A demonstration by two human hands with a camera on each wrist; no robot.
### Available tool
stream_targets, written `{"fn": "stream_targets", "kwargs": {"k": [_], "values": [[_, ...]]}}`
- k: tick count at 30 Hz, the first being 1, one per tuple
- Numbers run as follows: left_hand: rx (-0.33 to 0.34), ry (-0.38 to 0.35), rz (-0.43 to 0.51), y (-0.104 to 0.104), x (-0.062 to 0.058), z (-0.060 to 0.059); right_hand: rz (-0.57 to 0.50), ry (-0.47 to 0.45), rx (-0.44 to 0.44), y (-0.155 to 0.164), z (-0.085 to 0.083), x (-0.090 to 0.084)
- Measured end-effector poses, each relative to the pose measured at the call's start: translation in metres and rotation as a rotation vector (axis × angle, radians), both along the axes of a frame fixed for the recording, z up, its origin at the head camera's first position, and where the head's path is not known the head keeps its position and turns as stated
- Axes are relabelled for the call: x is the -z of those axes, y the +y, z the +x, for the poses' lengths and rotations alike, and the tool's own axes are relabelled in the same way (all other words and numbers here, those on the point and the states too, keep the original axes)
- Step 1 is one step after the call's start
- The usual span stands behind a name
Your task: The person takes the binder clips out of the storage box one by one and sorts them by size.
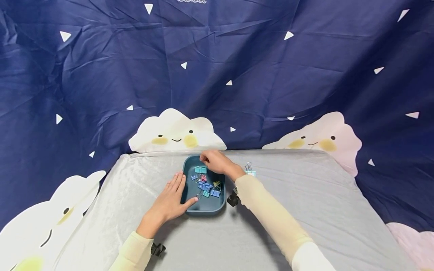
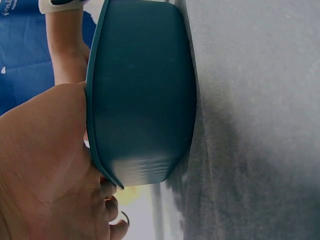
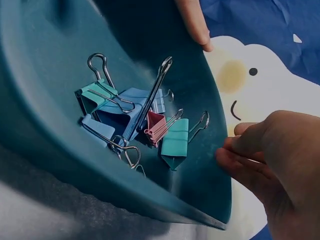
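Head view, centre: the left hand [image 1: 172, 196] rests straight-fingered on the blue tray's [image 1: 205, 206] left rim, binder clips [image 1: 205, 186] to its right. Just above them curls the right hand [image 1: 214, 160]; whether it pinches anything, I can't tell.

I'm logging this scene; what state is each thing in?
Dark teal tray: upright
Binder clips: jumbled in the tray, some handles raised
Light-blue binder clip: outside the tray, handles extended
Gray cloth: spread, creased
Navy backdrop: hanging, creased
Left hand: resting on the tray's rim
Right hand: fingers bent; grip unclear
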State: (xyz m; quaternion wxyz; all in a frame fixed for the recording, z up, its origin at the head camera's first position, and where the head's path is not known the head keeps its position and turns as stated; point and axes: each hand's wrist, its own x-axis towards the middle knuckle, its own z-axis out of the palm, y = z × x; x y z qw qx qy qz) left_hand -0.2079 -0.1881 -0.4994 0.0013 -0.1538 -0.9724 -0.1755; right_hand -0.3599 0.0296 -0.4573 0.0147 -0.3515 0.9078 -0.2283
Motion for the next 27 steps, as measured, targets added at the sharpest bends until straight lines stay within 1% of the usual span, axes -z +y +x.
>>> {"fn": "stream_targets", "kwargs": {"k": [7,12,18,23,27], "values": [[0.001,-0.007,-0.015,0.0,0.0,0.0,0.094,0.007,-0.025,-0.007,-0.004,0.006],[0.001,-0.018,-0.023,0.0,-0.001,-0.001,0.173,-0.04,-0.021,-0.01,-0.002,0.012],[-0.001,-0.017,-0.015,0.0,0.0,-0.002,0.262,-0.121,-0.011,-0.014,0.002,0.014],[0.002,-0.022,-0.027,0.001,-0.003,0.0,0.317,-0.143,-0.025,-0.016,0.005,0.015],[0.006,-0.012,-0.023,0.001,-0.002,0.0,0.355,-0.164,-0.051,-0.015,0.006,0.017]]}}
